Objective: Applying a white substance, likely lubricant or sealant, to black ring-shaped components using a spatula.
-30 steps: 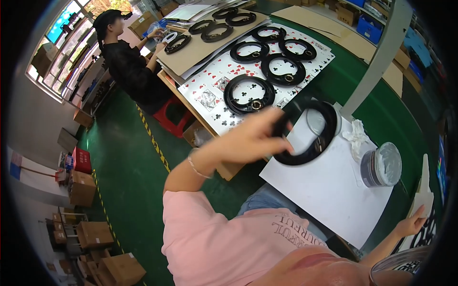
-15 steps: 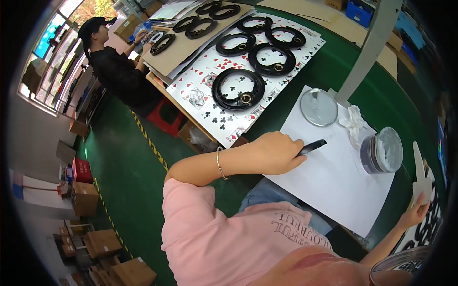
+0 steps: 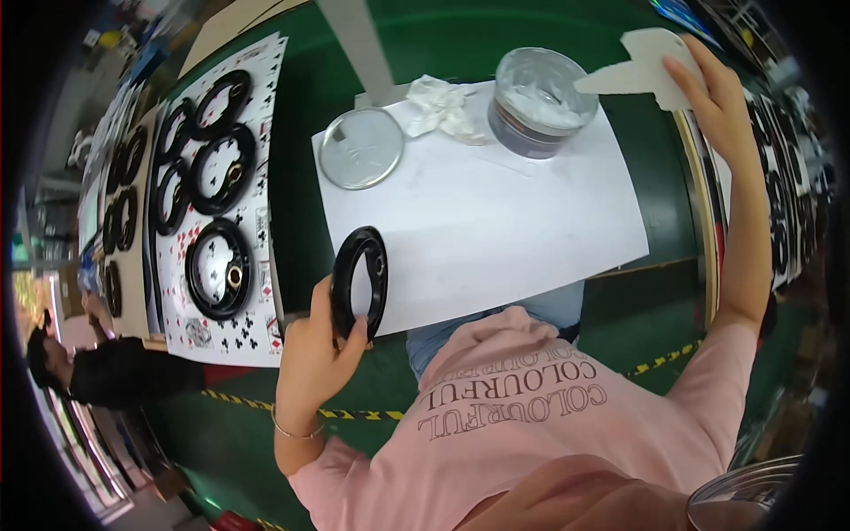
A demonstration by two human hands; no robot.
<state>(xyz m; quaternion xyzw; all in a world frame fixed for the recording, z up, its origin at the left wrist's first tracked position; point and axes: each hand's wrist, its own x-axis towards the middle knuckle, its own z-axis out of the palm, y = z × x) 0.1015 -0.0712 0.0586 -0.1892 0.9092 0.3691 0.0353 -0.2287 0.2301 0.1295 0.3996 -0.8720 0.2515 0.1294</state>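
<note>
My left hand [image 3: 310, 361] is closed on a glossy black ring [image 3: 342, 288], holding it upright and tilted at the near left of a white paper sheet [image 3: 505, 221]. Its thumb reaches into the ring's opening. In my right hand [image 3: 719, 96], at the far right, is a flat white scraper-like piece [image 3: 651, 73] with a narrow tip. That tip is at the rim of an open round tub [image 3: 529, 134] of greyish-white paste; whether they touch, I cannot tell. A round clear lid [image 3: 361, 149] and a crumpled white tissue [image 3: 441, 108] lie on the sheet's far side.
On the left, several black rings [image 3: 221, 268] lie on a board printed with playing cards [image 3: 232, 345]. Another person [image 3: 133, 373] in black sits beyond it. A grey post [image 3: 356, 44] rises behind the lid. More black pieces are on a stack [image 3: 772, 190] at the right.
My view has turned toward the paper. The ring, seen edge-on before, now shows its opening. My right hand has brought the white piece up to the tub.
</note>
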